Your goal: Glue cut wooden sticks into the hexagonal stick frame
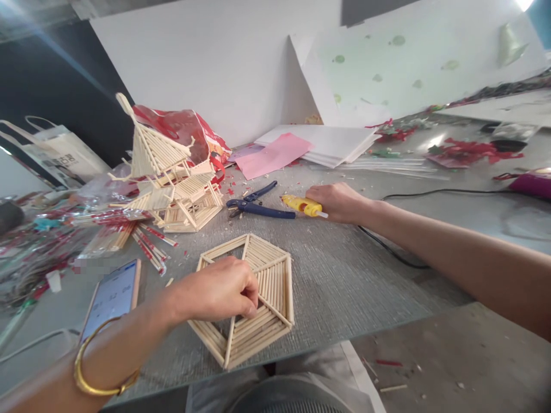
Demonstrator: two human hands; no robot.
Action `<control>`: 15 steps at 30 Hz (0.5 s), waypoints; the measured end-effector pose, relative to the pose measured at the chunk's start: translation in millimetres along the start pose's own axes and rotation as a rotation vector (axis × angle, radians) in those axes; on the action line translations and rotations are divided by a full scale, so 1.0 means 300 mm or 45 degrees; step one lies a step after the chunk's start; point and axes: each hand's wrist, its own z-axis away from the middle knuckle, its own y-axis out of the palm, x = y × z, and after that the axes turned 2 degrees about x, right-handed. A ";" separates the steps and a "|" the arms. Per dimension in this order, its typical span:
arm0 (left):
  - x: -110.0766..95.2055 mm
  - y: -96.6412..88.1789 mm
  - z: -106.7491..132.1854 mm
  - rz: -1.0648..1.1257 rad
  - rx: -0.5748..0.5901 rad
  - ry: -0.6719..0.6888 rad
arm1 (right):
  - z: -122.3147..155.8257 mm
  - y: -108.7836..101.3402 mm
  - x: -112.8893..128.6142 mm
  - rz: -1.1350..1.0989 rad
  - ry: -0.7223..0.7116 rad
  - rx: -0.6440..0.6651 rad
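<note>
A flat hexagon of sticks [269, 269] is laid near the front edge of the desk [344, 275]. It is pressed down by the left hand [219, 289], fingers bunched together; whether one stick is pinched cannot be told. Toward the desk's middle, a glue gun [301, 205] is gripped in the closed right hand [338, 202], its nozzle pointed left at the pliers [256, 206]. The hexagon lies frontward and left of the gun.

Left hand [221, 289] presses fingertips on hexagonal stick panel [258, 292], flat on desk [344, 275]. Right hand [338, 202], beyond panel, grips yellow glue gun [301, 205]. Blue pliers [256, 205] just beside gun nozzle. Stick pagoda model [170, 178] behind-left of panel. Phone [112, 298] left of panel.
</note>
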 end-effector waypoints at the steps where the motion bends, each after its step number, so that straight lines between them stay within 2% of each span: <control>1: 0.001 0.000 0.000 -0.002 -0.001 0.005 | 0.000 0.000 0.000 -0.001 0.001 0.002; 15: -0.016 -0.011 -0.007 -0.042 0.051 -0.075 | -0.002 -0.001 0.004 0.030 0.036 0.040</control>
